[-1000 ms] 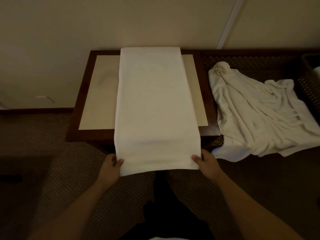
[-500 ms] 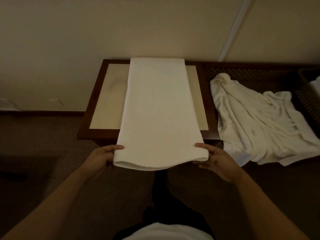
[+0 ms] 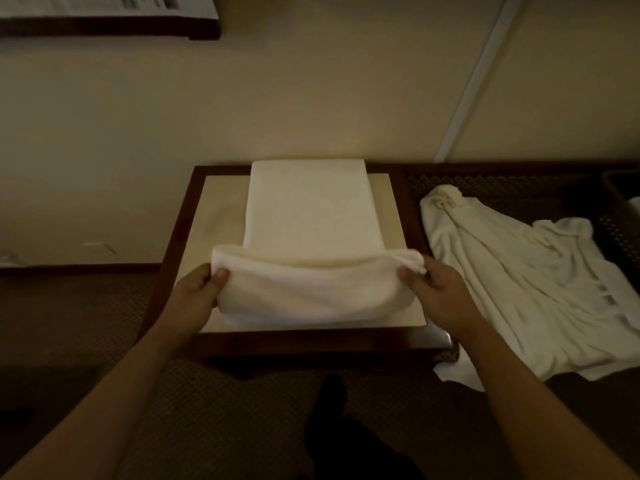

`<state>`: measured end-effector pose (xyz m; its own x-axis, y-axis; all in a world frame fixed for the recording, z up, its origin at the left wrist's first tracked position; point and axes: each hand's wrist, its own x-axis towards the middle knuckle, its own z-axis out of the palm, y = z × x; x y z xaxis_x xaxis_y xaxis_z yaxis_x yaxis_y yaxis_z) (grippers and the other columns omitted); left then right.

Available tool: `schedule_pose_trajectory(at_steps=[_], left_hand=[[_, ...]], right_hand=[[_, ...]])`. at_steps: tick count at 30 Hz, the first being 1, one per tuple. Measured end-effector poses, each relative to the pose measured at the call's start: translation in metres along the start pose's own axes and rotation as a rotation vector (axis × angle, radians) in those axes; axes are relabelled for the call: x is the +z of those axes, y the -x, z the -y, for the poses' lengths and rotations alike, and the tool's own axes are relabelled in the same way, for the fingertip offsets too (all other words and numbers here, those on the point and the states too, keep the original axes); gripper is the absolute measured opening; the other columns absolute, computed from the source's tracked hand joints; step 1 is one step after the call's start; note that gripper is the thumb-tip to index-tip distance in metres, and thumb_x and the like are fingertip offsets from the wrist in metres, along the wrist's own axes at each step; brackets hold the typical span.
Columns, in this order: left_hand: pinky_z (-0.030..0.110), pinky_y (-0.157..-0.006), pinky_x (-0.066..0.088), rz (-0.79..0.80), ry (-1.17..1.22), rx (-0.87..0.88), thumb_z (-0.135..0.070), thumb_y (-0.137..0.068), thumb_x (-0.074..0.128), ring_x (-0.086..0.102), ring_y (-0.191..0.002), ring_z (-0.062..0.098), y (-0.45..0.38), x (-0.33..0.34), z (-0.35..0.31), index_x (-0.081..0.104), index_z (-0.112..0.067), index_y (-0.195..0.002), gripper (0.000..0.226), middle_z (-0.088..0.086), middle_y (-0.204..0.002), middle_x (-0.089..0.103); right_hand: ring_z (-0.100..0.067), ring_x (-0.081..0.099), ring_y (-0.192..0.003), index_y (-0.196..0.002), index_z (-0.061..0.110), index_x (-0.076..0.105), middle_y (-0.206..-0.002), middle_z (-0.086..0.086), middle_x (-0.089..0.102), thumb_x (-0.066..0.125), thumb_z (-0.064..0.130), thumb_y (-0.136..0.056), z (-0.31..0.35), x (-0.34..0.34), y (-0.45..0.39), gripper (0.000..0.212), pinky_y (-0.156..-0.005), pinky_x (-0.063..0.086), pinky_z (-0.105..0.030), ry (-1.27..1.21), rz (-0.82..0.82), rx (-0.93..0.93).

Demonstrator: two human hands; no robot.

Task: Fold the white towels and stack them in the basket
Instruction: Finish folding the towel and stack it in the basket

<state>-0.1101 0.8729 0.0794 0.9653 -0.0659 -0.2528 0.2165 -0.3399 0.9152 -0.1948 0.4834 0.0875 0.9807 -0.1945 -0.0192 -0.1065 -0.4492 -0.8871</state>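
Observation:
A long white towel (image 3: 311, 216) lies lengthwise on a small dark-framed table (image 3: 180, 220) with a pale top. Its near end is lifted and folded over above the table. My left hand (image 3: 199, 292) pinches the left corner of that lifted end, thumb on top. My right hand (image 3: 433, 289) pinches the right corner the same way. A second white towel (image 3: 512, 282) lies crumpled to the right of the table. At the far right edge a dark basket (image 3: 620, 188) shows only in part, with something white inside.
A cream wall stands right behind the table, with a dark-framed picture (image 3: 107, 19) at the top left. Patterned brown carpet (image 3: 69, 323) surrounds the table. My dark-clad legs (image 3: 346, 438) are just in front of it.
Both hands have raised the towel's near end from below the table's front edge and carried it forward over the table. The view has tilted upward.

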Motion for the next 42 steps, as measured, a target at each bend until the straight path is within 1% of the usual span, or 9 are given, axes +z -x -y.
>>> schedule_pose_trajectory(at_steps=[5, 9, 16, 23, 25, 31, 35, 38, 42], left_hand=[[0.042, -0.085, 0.05, -0.296, -0.012, -0.041, -0.041, -0.106, 0.044, 0.06, -0.102, 0.027, -0.118, 0.038, -0.025, 0.062, -0.02, -0.116, 0.03, 0.003, -0.112, 0.064], [0.038, -0.087, 0.042, -0.182, -0.264, -0.224, -0.052, -0.101, 0.048, 0.059, -0.105, 0.033, -0.173, 0.058, -0.002, 0.058, -0.009, -0.13, 0.052, 0.012, -0.122, 0.063], [0.037, -0.08, 0.045, -0.305, -0.303, -0.068, -0.042, -0.102, 0.052, 0.058, -0.091, 0.024, -0.181, 0.058, 0.002, 0.055, -0.017, -0.12, 0.031, 0.0, -0.103, 0.061], [0.039, -0.085, 0.047, -0.196, -0.384, -0.181, -0.049, -0.102, 0.047, 0.062, -0.107, 0.033, -0.154, 0.059, 0.011, 0.046, -0.021, -0.141, 0.048, 0.004, -0.111, 0.063], [0.043, -0.089, 0.05, -0.179, -0.421, -0.152, -0.047, -0.103, 0.047, 0.062, -0.109, 0.033, -0.135, 0.061, 0.019, 0.04, -0.022, -0.144, 0.049, 0.007, -0.12, 0.062], [0.038, -0.07, 0.051, -0.26, -0.452, -0.14, -0.048, -0.104, 0.042, 0.065, -0.083, 0.027, -0.122, 0.056, 0.044, 0.038, -0.025, -0.136, 0.041, 0.005, -0.094, 0.065], [0.043, -0.078, 0.05, -0.296, -0.437, -0.186, -0.045, -0.102, 0.047, 0.063, -0.1, 0.034, -0.116, 0.058, 0.04, 0.04, -0.018, -0.139, 0.046, 0.009, -0.109, 0.062], [0.055, -0.102, 0.041, -0.325, -0.803, 0.153, -0.043, -0.101, 0.052, 0.046, -0.13, 0.036, -0.1, 0.055, 0.038, 0.044, -0.015, -0.141, 0.05, 0.015, -0.143, 0.045], [0.05, -0.122, 0.015, 0.272, -1.073, 0.59, -0.077, -0.092, 0.04, 0.017, -0.154, 0.021, -0.092, 0.043, 0.059, 0.028, -0.026, -0.159, 0.085, -0.001, -0.169, 0.015]], right_hand=[[-0.011, 0.062, -0.089, -0.12, 0.018, 0.06, -0.103, 0.001, 0.066, 0.06, 0.045, -0.098, -0.004, 0.029, -0.141, 0.035, -0.072, 0.044, -0.025, 0.032, -0.189, 0.165], [-0.024, 0.062, -0.098, -0.116, 0.009, 0.056, -0.109, -0.003, 0.063, 0.067, 0.059, -0.088, -0.046, 0.057, -0.19, 0.058, -0.071, 0.044, -0.03, 0.135, 0.039, 0.524], [-0.022, 0.06, -0.085, -0.117, 0.015, 0.055, -0.085, 0.008, 0.061, 0.064, 0.037, -0.097, -0.055, 0.07, -0.185, 0.032, -0.066, 0.039, -0.029, 0.18, -0.244, 0.307], [-0.038, 0.061, -0.114, -0.137, 0.016, 0.041, -0.126, -0.015, 0.063, 0.056, 0.058, -0.095, -0.052, 0.068, -0.171, 0.062, -0.09, 0.048, -0.041, 0.25, -0.072, 0.507], [-0.04, 0.062, -0.113, -0.14, 0.016, 0.034, -0.126, -0.016, 0.064, 0.055, 0.058, -0.095, -0.049, 0.07, -0.155, 0.065, -0.088, 0.047, -0.042, 0.333, 0.018, 0.491], [-0.042, 0.066, -0.096, -0.14, 0.022, 0.029, -0.108, -0.02, 0.069, 0.051, 0.058, -0.097, -0.057, 0.08, -0.135, 0.06, -0.079, 0.055, -0.046, 0.395, -0.026, 0.444], [-0.042, 0.064, -0.104, -0.146, 0.017, 0.03, -0.116, -0.02, 0.065, 0.048, 0.059, -0.096, -0.054, 0.083, -0.128, 0.067, -0.082, 0.052, -0.049, 0.544, -0.1, 0.364], [-0.038, 0.034, -0.143, -0.158, 0.023, 0.018, -0.156, -0.014, 0.033, 0.045, 0.058, -0.099, -0.044, 0.085, -0.117, 0.074, -0.106, 0.031, -0.062, 0.874, -0.144, 0.044], [-0.026, -0.01, -0.156, -0.161, 0.038, 0.003, -0.169, 0.005, -0.009, 0.029, 0.094, -0.08, -0.066, 0.085, -0.087, 0.102, -0.118, 0.006, -0.064, 0.934, 0.39, -0.259]])
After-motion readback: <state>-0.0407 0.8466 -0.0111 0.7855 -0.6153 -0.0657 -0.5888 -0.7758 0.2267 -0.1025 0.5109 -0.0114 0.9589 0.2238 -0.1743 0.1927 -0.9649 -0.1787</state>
